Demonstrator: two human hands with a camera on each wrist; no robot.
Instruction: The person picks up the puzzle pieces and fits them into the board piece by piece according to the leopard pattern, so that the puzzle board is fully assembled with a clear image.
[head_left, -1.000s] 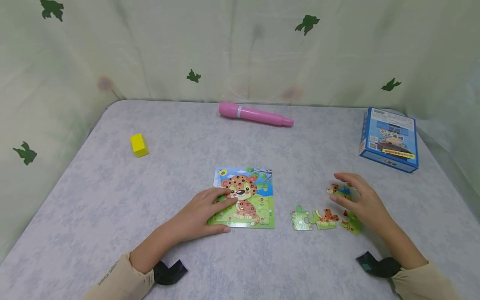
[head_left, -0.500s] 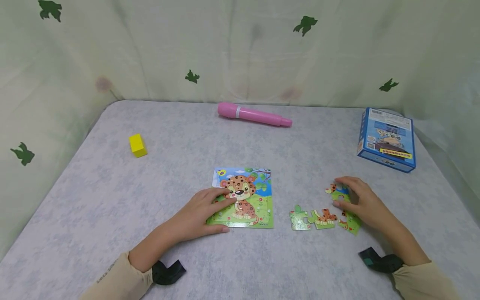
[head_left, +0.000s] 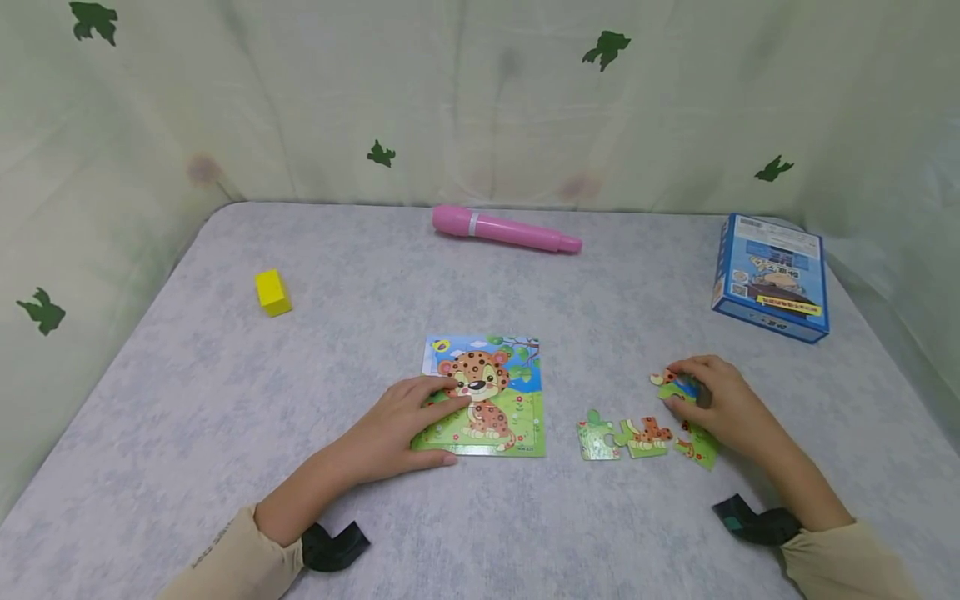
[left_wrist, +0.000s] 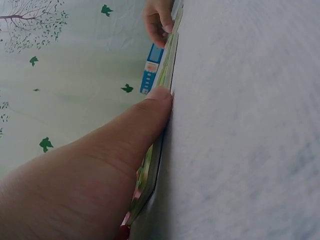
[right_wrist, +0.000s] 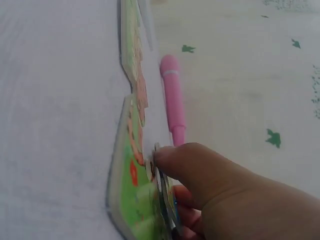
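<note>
A square leopard puzzle (head_left: 525,417) lies on the table, its left side partly under my left hand (head_left: 390,425). That hand rests on it with fingers spread over the picture, and in the left wrist view the thumb (left_wrist: 155,105) lies along its near edge. To the right, my right hand (head_left: 727,408) pinches a jigsaw piece (head_left: 678,385) with leopard spots, blue and green. In the right wrist view the held piece (right_wrist: 167,200) stands at a tilt between thumb and fingers. Below that hand lies a green corner piece (head_left: 701,450). Two more pieces (head_left: 600,440), (head_left: 647,437) lie left of it.
A pink marker-shaped tube (head_left: 510,231) lies at the back of the table. The blue box (head_left: 772,279) stands at the back right, and a yellow block (head_left: 273,292) sits at the left. A patterned curtain (head_left: 480,100) hangs behind the table.
My right hand has come down onto the spotted blue-green piece, and its thumb and fingers have closed on it. My left hand stays on the puzzle.
</note>
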